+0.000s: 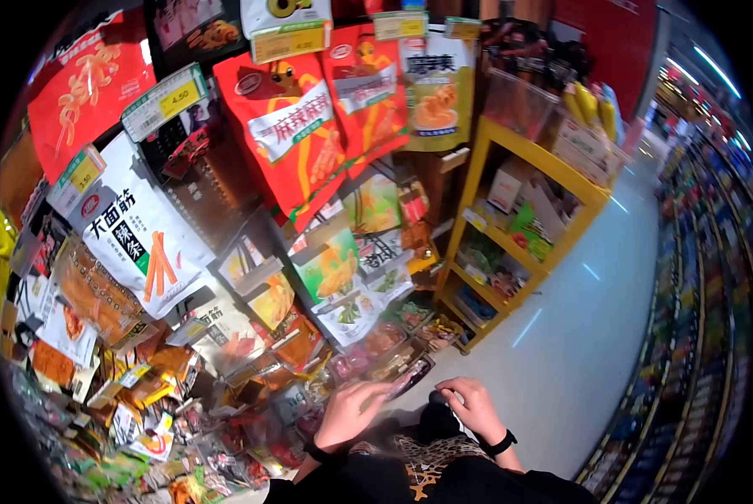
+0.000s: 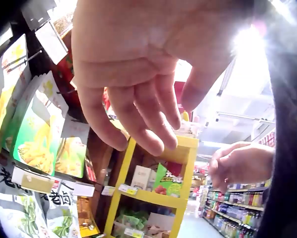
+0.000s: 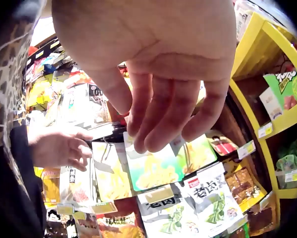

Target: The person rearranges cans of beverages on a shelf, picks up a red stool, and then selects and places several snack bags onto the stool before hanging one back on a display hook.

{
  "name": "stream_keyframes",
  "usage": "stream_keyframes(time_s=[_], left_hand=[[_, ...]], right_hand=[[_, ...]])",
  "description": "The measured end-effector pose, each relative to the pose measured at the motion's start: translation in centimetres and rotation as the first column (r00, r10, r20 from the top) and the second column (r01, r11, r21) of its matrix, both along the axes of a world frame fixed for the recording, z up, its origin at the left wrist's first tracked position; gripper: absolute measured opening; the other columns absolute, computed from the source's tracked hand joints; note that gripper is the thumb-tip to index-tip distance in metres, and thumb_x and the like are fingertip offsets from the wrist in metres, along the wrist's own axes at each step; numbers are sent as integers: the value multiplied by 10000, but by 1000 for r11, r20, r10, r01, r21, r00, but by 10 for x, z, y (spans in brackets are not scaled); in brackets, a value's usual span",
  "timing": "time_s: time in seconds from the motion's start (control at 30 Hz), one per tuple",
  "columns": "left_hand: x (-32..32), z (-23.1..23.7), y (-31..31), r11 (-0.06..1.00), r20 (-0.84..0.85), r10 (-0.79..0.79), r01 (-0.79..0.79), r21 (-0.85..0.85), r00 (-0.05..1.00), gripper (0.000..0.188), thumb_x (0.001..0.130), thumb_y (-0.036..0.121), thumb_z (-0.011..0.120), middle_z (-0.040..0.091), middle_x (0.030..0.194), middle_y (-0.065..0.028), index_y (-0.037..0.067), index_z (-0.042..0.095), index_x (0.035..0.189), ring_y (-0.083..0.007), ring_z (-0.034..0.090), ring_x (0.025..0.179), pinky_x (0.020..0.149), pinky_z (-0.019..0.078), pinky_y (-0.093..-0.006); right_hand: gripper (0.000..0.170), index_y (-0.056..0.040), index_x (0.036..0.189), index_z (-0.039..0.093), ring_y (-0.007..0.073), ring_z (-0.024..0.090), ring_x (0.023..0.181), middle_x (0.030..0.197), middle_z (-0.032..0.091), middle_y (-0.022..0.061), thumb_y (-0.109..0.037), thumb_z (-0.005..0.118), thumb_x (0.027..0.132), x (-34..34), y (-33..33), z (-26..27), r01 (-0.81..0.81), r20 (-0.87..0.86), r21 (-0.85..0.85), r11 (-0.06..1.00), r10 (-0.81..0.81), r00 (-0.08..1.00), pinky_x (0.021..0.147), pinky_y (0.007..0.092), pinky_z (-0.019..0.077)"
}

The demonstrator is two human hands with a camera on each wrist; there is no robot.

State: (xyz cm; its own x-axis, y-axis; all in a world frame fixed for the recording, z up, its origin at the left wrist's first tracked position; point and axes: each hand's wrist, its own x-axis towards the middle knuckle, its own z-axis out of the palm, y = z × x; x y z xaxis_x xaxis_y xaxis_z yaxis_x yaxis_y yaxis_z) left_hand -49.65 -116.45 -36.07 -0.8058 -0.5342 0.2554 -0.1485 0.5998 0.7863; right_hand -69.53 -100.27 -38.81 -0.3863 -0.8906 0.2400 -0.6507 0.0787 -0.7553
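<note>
My left hand point(image 1: 350, 413) is held out low in front of my body, beside the snack rack. Its fingers point(image 2: 126, 116) hang loosely bent with nothing in them. At about the same height on the other side is my right hand point(image 1: 470, 406), a dark band on its wrist. The fingers point(image 3: 163, 114) of that hand droop, slightly curled around nothing. Beyond them in the right wrist view hang green-and-white snack bags point(image 3: 153, 171) and white bags with green vegetables point(image 3: 210, 198). Red snack bags point(image 1: 284, 130) hang higher up.
A yellow shelf unit point(image 1: 523, 143) with packets and produce stands ahead, at the end of the rack. Price tags point(image 1: 165, 105) stick out between the hanging bags. Pale floor point(image 1: 561, 319) runs along the aisle, and a long shelf of bottles point(image 2: 237, 206) lines its right side.
</note>
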Motion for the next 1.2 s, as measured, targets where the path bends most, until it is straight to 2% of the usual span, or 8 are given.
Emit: stream_keyframes(time_s=[0.37, 0.53, 0.7, 0.83, 0.9, 1.03, 1.17, 1.2], left_hand=[[-76, 1, -28, 921, -94, 388, -390, -6, 917, 194, 857, 52, 618, 678, 994, -121, 14, 647, 1045, -251, 656, 917, 799, 501, -314], [-121, -17, -59, 873, -26, 456, -441, 209, 890, 218, 884, 117, 587, 662, 1042, -136, 46, 660, 1077, -267, 636, 940, 823, 493, -329], [-171, -43, -134, 887, -256, 417, -330, 322, 872, 320, 929, 180, 561, 626, 1136, -102, 63, 572, 1226, -183, 618, 924, 824, 486, -311], [-219, -51, -204, 838, -229, 441, -307, 452, 868, 559, 907, 217, 591, 504, 1301, -152, 20, 374, 1383, -215, 548, 1090, 916, 445, -327], [-242, -72, -247, 811, -151, 458, -342, 475, 876, 617, 880, 230, 615, 475, 1325, -166, 0, 354, 1389, -237, 532, 1121, 928, 436, -325], [-266, -32, -273, 621, -11, 636, -503, 601, 772, 673, 876, 221, 608, 566, 1048, -89, 20, 280, 1428, -136, 560, 850, 686, 477, -283], [-268, -46, -304, 596, -199, 651, -331, 732, 732, 640, 845, 270, 631, 532, 1146, -83, 25, 352, 1367, -165, 542, 992, 744, 476, -305], [-268, -48, -310, 496, -73, 692, -400, 770, 718, 624, 837, 291, 636, 488, 1221, -96, 34, 374, 1341, -187, 492, 1099, 829, 458, -343]], right_hand=[[192, -35, 1015, 634, 292, 611, 813, 920, 608, 130, -78, 582, 835, -139, -142, 39, -329, 133, 17, 944, 324, 937, 703, 351, 488], [308, -31, 1139, 568, 254, 624, 886, 1011, 587, 142, -33, 588, 833, -194, -203, 16, -382, 179, -101, 919, 395, 901, 761, 316, 504], [396, -19, 1260, 466, 162, 544, 1030, 1103, 562, 72, -38, 561, 876, -250, -295, -39, -369, 648, -222, 903, 419, 636, 886, 287, 445], [422, 5, 1274, 448, 161, 529, 1034, 1117, 554, 79, -70, 557, 873, -263, -362, -44, -224, 585, -241, 944, 326, 743, 909, 265, 422], [480, 14, 1320, 420, 89, 512, 756, 984, 563, 34, -95, 556, 872, -277, -398, -65, -261, 617, -200, 944, 328, 715, 590, 214, 406], [451, -12, 1298, 436, 79, 478, 705, 896, 546, 7, -127, 516, 870, -267, -412, -39, -244, 742, -91, 965, 229, 630, 583, 209, 389], [317, -31, 1193, 541, 62, 469, 675, 854, 546, -7, -97, 469, 891, -275, -423, -41, -287, 728, -112, 951, 275, 627, 567, 205, 376], [278, -29, 1146, 577, 47, 453, 629, 773, 541, -33, -76, 477, 891, -274, -416, -28, -280, 734, -49, 959, 225, 641, 543, 202, 357]])
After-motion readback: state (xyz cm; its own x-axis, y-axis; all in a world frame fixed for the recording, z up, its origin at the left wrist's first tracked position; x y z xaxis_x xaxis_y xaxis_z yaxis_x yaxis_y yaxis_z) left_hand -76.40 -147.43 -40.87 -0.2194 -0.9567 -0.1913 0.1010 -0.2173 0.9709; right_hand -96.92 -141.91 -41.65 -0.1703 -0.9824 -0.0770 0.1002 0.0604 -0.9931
